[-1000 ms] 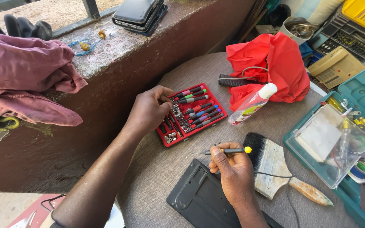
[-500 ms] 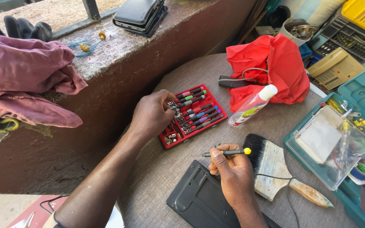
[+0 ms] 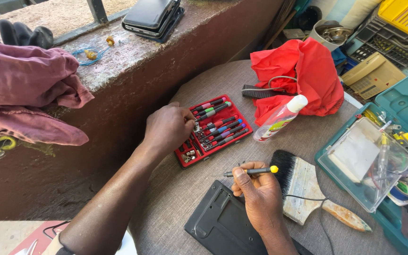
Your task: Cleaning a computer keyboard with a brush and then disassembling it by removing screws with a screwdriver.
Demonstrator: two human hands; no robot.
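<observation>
Left hand (image 3: 168,128) shifted onto red bit case (image 3: 213,130) — fingers inside; right hand (image 3: 256,191) gripping screwdriver (image 3: 251,171).

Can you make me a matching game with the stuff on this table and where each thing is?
Things:
1. screwdriver
2. red tool case
3. paintbrush
4. clear bottle

Places:
A. lying against the red cloth
B. under the left hand
C. held in the right hand
D. flat on the table, to the right of the right hand

Pairs: 1-C, 2-B, 3-D, 4-A
</observation>
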